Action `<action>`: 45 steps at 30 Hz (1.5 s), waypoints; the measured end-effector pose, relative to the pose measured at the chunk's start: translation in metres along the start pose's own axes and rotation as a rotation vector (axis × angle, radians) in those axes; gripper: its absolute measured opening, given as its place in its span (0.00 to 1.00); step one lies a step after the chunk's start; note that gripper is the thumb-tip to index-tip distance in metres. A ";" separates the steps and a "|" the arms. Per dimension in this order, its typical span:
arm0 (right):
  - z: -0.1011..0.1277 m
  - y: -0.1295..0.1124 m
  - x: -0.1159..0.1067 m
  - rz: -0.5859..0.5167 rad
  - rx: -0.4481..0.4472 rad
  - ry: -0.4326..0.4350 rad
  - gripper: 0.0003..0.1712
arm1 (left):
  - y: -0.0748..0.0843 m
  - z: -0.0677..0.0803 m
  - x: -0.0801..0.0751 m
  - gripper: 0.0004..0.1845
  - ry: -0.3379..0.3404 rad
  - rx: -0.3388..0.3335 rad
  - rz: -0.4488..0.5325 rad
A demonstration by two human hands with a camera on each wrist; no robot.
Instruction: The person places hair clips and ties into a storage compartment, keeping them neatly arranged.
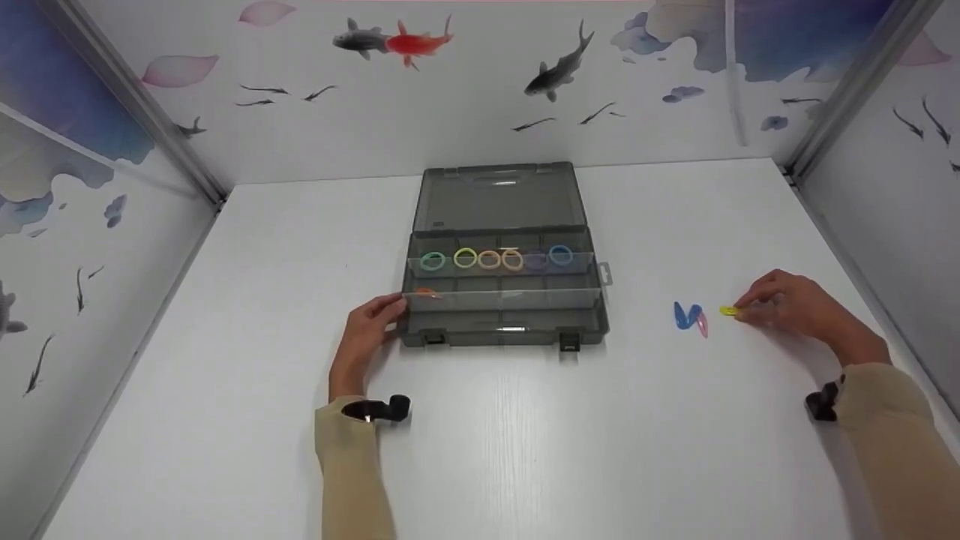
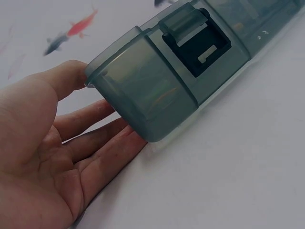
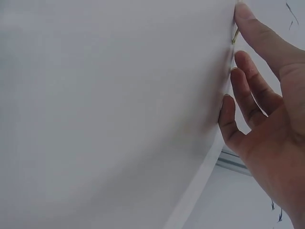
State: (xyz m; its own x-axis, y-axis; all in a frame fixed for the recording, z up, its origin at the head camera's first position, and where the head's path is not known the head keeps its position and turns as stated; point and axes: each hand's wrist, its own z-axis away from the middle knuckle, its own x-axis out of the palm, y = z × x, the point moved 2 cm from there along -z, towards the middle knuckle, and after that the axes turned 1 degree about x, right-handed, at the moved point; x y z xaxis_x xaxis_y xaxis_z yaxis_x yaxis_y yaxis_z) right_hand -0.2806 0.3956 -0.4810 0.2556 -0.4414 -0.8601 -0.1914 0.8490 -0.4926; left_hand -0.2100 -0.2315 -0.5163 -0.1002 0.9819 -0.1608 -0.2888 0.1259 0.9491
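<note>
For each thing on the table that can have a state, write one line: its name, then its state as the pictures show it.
Box: open, lid laid flat behind it.
Rings: lined up in the back row of the box.
Latch: undone.
Yellow clip: on the table, touched by the right hand.
Blue clip: loose on the table.
Pink clip: loose, beside the blue one.
Left hand: fingers straight, against the box's left front corner.
</note>
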 end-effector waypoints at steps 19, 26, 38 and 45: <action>0.001 -0.007 0.003 -0.065 0.063 0.016 0.21 | 0.000 0.001 0.000 0.24 0.008 -0.014 -0.003; -0.001 -0.026 -0.009 -0.108 -0.009 0.120 0.20 | 0.000 0.001 0.001 0.25 0.010 -0.008 -0.005; -0.011 -0.093 -0.019 -0.237 -0.174 0.220 0.12 | 0.004 0.003 0.000 0.25 0.012 0.019 -0.035; -0.020 -0.124 -0.017 -0.245 -0.249 0.234 0.12 | 0.002 0.003 -0.001 0.24 0.003 0.013 -0.020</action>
State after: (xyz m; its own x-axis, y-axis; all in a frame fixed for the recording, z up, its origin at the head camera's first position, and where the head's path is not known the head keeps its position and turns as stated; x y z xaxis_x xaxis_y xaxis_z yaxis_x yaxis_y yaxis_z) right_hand -0.2796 0.2920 -0.4083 0.1051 -0.6999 -0.7064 -0.3826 0.6272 -0.6784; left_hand -0.2079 -0.2320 -0.5134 -0.0979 0.9787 -0.1805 -0.2780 0.1473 0.9492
